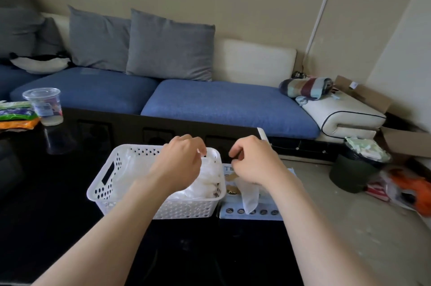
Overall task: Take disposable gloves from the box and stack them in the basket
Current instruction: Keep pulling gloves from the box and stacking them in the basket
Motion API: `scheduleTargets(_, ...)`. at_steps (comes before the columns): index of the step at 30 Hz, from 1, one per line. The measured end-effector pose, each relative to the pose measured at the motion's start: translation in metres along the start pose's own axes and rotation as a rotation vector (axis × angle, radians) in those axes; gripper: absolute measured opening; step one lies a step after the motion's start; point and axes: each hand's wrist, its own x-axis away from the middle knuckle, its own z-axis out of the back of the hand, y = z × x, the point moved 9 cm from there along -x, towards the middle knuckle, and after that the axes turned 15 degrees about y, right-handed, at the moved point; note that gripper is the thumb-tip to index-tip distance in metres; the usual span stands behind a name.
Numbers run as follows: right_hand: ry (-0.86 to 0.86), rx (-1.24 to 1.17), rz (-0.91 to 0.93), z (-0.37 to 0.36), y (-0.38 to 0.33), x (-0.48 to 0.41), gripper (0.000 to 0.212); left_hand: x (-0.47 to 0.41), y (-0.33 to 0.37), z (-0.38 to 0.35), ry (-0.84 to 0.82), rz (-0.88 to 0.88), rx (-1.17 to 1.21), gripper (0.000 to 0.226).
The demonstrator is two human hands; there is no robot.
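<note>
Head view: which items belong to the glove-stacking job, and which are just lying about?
Job: basket, gloves piled in it, glove box, the glove poking from it, left hand, right hand.
Lying about: plastic cup, snack packets, waste bin, rolled blanket, cardboard box.

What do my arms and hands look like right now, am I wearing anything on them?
The left forearm and right forearm are bare, with no sleeve in view down to the picture's lower edge. The left hand and right hand wear no gloves, and no watch, bracelet or ring shows on the sides facing the camera.
</note>
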Motion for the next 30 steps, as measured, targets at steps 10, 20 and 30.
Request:
scheduleTargets(10,-0.204,0.068,-0.099,0.004,0.064,0.016,0.059,0.011,0.07,-0.048,-0.168,-0.17,0.091,0.023)
scheduleTargets(20,-0.061,-0.173,0.001,0.002,0.071,0.001,0.05,0.006,0.068,-0.063,-0.154,-0.07,0.05,0.026)
scheduleTargets(30,0.177,-0.461,-0.365,0.016,0.106,-0.002,0.041,0.001,0.07,-0.054,-0.02,-0.028,0.016,0.019)
